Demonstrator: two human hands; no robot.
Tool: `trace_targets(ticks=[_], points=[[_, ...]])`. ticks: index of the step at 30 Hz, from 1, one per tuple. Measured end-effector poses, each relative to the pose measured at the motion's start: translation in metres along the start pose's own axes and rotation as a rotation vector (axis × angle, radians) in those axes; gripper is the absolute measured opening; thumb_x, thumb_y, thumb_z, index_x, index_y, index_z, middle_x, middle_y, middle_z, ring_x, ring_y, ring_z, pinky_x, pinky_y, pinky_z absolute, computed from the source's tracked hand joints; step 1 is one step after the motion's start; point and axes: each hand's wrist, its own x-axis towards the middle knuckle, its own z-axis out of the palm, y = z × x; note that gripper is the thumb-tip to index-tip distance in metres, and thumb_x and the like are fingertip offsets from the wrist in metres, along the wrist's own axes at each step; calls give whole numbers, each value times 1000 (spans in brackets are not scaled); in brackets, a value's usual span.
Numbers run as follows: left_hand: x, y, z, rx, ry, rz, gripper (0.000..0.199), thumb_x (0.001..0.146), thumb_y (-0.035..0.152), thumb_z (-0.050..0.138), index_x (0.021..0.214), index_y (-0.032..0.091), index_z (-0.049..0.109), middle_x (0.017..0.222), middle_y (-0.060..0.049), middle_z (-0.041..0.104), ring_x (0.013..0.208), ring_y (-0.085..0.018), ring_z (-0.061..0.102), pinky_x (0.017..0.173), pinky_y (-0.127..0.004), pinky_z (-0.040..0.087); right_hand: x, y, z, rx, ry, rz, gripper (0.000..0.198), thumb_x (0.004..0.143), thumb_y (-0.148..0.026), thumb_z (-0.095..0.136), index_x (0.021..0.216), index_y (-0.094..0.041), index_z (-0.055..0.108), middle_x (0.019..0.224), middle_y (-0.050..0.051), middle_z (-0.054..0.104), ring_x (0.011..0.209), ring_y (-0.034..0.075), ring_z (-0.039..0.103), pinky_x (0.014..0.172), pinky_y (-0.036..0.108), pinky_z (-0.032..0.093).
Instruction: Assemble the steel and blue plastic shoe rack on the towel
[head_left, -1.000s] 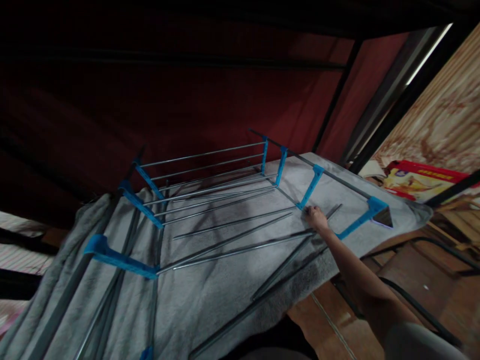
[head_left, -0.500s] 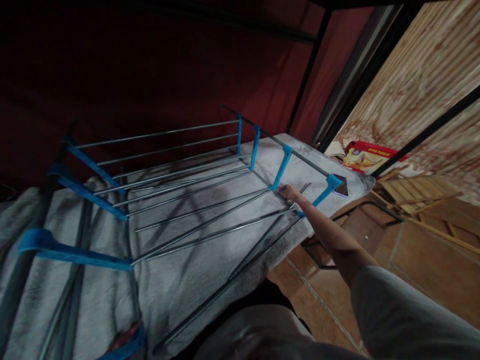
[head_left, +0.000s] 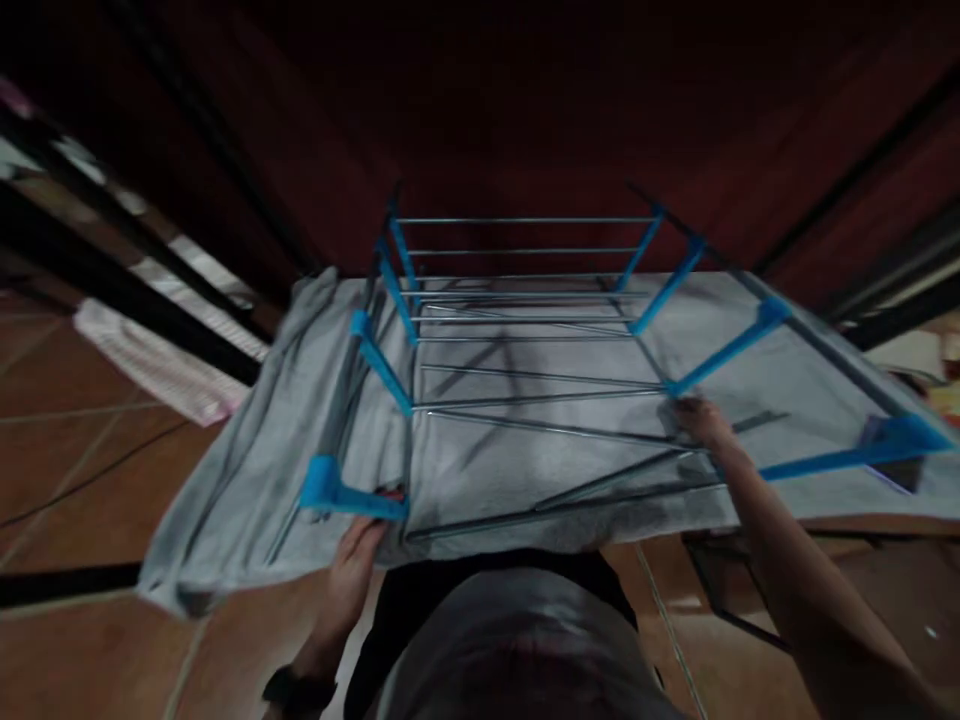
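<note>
A frame of thin metal rods (head_left: pixel 525 397) and blue plastic brackets (head_left: pixel 386 375) lies on a grey blanket (head_left: pixel 480 470). At the front left, my left hand (head_left: pixel 357 548) is closed at the inner end of the nearest blue bracket (head_left: pixel 352 498); a small reddish patch shows just behind it, too dim to name. My right hand (head_left: pixel 699 420) closes round the lower side tube at the right, just below a blue bracket (head_left: pixel 727 350). Near it, the right ends of several rods meet that side tube. Blur and shadow hide the fingertips of both hands.
Loose dark tubes (head_left: pixel 622 480) lie along the blanket's front. A dark flat device (head_left: pixel 892 470) rests under the right front bracket. Dark red cloth (head_left: pixel 517 120) hangs behind. Black posts (head_left: pixel 187 340) stand at the left, with a pale striped cloth (head_left: pixel 157 360) beyond.
My view has swung left and down, so the whole frame and my left hand now show. My right hand stays on the side tube near the same bracket.
</note>
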Motion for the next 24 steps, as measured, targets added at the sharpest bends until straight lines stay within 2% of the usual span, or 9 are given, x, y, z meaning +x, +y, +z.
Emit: trace_targets(ticks=[2, 3, 5, 7, 9, 11, 13, 17, 24], points=[[-4, 2, -2, -36, -64, 27, 41, 80, 43, 62, 111, 19, 73, 122, -9, 71, 124, -30, 60, 115, -48, 42, -12, -7, 3, 5, 36, -27, 40, 95, -29, 48, 120, -3, 67, 106, 28, 67, 85, 28, 67, 75, 39, 49], [-6, 3, -2, -39, -78, 36, 41, 80, 41, 63, 113, 18, 72, 125, -10, 69, 123, -29, 60, 113, -47, 43, -23, -15, 7, 41, 126, -52, 42, 95, -30, 46, 123, -5, 65, 113, 28, 65, 91, 29, 66, 79, 42, 49], [-6, 4, 0, -27, -79, 55, 41, 82, 38, 64, 117, 19, 69, 129, -11, 67, 122, -27, 61, 110, -44, 46, -54, -41, 16, 230, 197, -215, 40, 96, -32, 43, 123, -12, 65, 119, 22, 64, 102, 28, 64, 90, 43, 49], [-6, 5, 3, 10, -77, 79, 37, 84, 38, 64, 116, 19, 68, 126, -10, 67, 119, -26, 62, 107, -41, 48, -98, -79, 30, 462, 30, -449, 35, 99, -37, 41, 120, -21, 65, 117, 13, 66, 107, 25, 63, 94, 40, 50], [-5, 6, 5, 70, -87, 102, 34, 86, 39, 63, 113, 18, 69, 119, -10, 69, 114, -25, 64, 103, -40, 51, -147, -122, 47, 537, -163, -637, 33, 101, -37, 41, 120, -25, 65, 116, 10, 65, 108, 24, 63, 94, 38, 51], [-4, 8, 6, 144, -90, 130, 31, 88, 39, 61, 110, 18, 69, 115, -10, 70, 111, -25, 65, 102, -41, 51, -190, -164, 65, 520, -294, -824, 33, 102, -31, 39, 124, -26, 62, 120, 10, 64, 112, 23, 61, 98, 38, 51], [-3, 10, 5, 212, -79, 163, 27, 89, 38, 59, 107, 19, 69, 112, -10, 71, 109, -26, 65, 102, -41, 50, -219, -196, 80, 408, -316, -946, 32, 102, -29, 42, 127, -26, 60, 122, 10, 64, 113, 24, 60, 102, 44, 48], [-3, 13, 1, 278, -49, 189, 23, 90, 36, 58, 101, 20, 70, 108, -9, 72, 104, -25, 66, 97, -40, 52, -232, -228, 90, 199, -316, -1072, 23, 99, -25, 47, 114, -26, 64, 109, 9, 65, 103, 26, 61, 95, 44, 50], [-1, 12, -5, 267, -91, 182, 21, 87, 37, 62, 91, 19, 71, 100, -8, 74, 95, -25, 68, 89, -37, 54, -209, -240, 71, 149, -315, -1036, 21, 102, -25, 41, 113, -25, 60, 108, 8, 64, 88, 19, 64, 70, 31, 52]])
